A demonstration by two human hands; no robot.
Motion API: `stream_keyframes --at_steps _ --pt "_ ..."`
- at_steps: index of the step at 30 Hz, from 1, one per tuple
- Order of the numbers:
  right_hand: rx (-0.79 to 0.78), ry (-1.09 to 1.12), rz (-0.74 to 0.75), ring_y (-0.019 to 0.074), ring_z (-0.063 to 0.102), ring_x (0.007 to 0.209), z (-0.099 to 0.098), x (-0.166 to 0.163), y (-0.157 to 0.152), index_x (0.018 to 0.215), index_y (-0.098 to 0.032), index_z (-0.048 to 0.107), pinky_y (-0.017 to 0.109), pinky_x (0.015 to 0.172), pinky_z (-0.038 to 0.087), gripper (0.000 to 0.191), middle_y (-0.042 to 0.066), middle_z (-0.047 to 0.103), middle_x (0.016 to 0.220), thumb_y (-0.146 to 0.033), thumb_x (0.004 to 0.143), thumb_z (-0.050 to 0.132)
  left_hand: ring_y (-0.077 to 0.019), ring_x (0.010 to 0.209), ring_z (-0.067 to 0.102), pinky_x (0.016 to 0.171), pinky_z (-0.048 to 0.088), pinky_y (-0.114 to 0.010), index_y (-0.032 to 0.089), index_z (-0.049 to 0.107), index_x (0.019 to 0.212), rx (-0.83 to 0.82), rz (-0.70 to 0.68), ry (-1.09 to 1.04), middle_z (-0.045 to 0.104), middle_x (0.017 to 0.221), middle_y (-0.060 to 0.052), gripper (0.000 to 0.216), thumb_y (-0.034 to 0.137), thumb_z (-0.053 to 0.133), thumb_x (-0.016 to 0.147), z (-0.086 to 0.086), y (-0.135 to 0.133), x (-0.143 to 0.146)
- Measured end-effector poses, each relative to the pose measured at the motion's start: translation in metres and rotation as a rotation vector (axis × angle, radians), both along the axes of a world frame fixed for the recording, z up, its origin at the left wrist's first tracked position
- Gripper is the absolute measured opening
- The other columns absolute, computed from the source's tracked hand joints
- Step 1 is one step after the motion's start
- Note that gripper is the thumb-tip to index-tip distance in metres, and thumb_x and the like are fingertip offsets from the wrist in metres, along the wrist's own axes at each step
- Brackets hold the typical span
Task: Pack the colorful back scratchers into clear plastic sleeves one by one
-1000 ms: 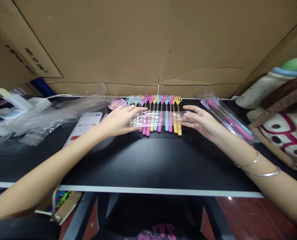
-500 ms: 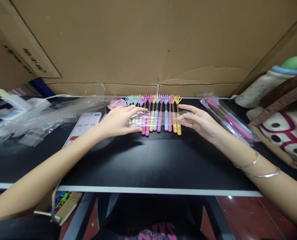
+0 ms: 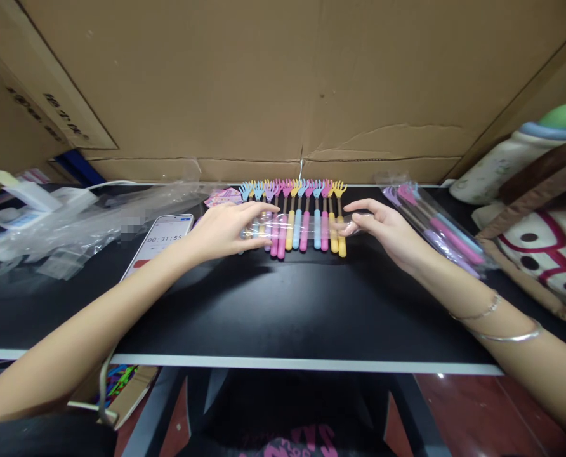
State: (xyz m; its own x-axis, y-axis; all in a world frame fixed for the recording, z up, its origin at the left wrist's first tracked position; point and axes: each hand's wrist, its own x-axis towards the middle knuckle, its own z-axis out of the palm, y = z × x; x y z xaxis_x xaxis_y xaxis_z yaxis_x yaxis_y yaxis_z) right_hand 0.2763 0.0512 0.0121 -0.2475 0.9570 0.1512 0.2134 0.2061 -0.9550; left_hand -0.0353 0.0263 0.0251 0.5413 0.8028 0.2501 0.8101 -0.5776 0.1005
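Film (image 3: 295, 226) probably handles light, soft, slippery; my left hand (image 3: 223, 230) and right hand (image 3: 385, 233) hold its ends with curved fingers, where I judge gripping best.

At least twelve scratchers (image 3: 304, 245), two bracelets (image 3: 511, 338), one phone (image 3: 169, 227), one bottle (image 3: 495, 162)

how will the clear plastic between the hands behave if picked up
The clear plastic is probably floppy: it looks thin and see-through over the colored handles. Its glossy highlights suggest it may be slippery. Looking filmy, it's likely light.
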Motion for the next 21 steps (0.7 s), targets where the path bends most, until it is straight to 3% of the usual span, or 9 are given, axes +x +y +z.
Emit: stream_keyframes --at_steps 5,13,17,21 --pt "0.07 -0.032 -0.045 0.0254 0.074 0.083 -0.001 0.006 0.005 0.097 -0.022 0.058 0.051 0.099 0.046 0.02 0.001 0.074 0.068 -0.033 0.082 0.063 -0.0247 0.102 0.066 0.08 0.045 -0.029 0.025 0.053 0.133 0.057 0.02 0.031 0.068 0.121 -0.006 0.057 0.063 0.048 0.091 0.0 0.002 -0.004" --pt "-0.01 0.083 -0.037 0.0248 0.074 0.088 -0.002 0.006 0.005 0.098 -0.023 0.062 0.048 0.101 0.048 0.026 0.001 0.076 0.078 -0.034 0.076 0.072 -0.0238 0.096 0.067 0.076 0.043 -0.029 0.026 0.052 0.135 0.055 0.014 0.048 0.069 0.119 -0.004 0.063 0.069 0.043 0.089 -0.001 0.003 -0.006" --pt "-0.013 0.162 0.063 0.026 0.073 0.096 0.002 0.004 0.0 0.109 -0.025 0.063 0.05 0.103 0.047 0.033 0.002 0.078 0.089 -0.038 0.08 0.07 -0.0226 0.092 0.068 0.073 0.041 -0.027 0.028 0.051 0.136 0.0 0.032 0.028 0.07 0.118 -0.002 0.063 0.069 0.042 0.089 0.0 0.002 -0.006" --pt "0.13 0.097 0.091 0.0284 0.068 0.109 0.002 0.003 -0.005 0.125 -0.029 0.057 0.053 0.109 0.041 0.046 0.003 0.078 0.099 -0.044 0.083 0.068 -0.021 0.087 0.068 0.073 0.04 -0.026 0.03 0.047 0.139 -0.064 0.057 -0.016 0.072 0.108 0.0 0.062 0.068 0.038 0.091 0.001 0.002 -0.009"
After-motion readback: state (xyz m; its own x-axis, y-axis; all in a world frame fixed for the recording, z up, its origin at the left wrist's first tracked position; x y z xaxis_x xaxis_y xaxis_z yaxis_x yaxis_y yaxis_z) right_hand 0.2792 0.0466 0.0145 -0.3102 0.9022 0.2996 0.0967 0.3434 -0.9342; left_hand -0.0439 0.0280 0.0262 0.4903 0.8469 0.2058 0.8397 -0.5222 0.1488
